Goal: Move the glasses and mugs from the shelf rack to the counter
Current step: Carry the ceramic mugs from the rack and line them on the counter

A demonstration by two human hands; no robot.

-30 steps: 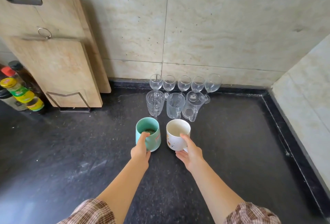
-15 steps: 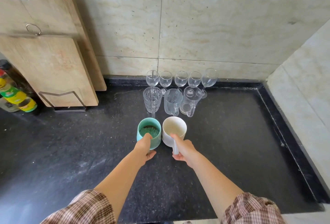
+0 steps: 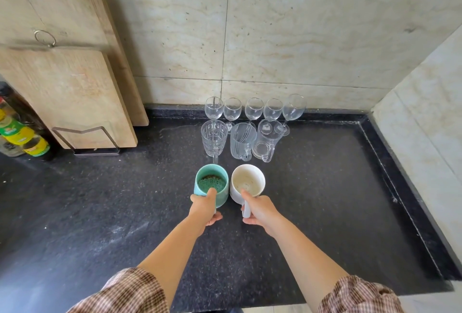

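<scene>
Teal mug [image 3: 212, 182] and white mug [image 3: 247, 182] are sitting, I think, on the tabletop [image 3: 325, 200] just nearside of the glass mugs [image 3: 243, 140]; my left hand [image 3: 203, 209] is gripping the teal one, my right hand [image 3: 260, 210] the white handle.

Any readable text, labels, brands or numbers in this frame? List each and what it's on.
No text can be read here.
Bottles with yellow-and-green labels at the left edge: print is present but too blurred to read.
Teal ceramic mug, white ceramic mug: no lettering shows.
Clear stemmed glasses, clear glass mugs, wooden cutting boards: no markings visible.
</scene>
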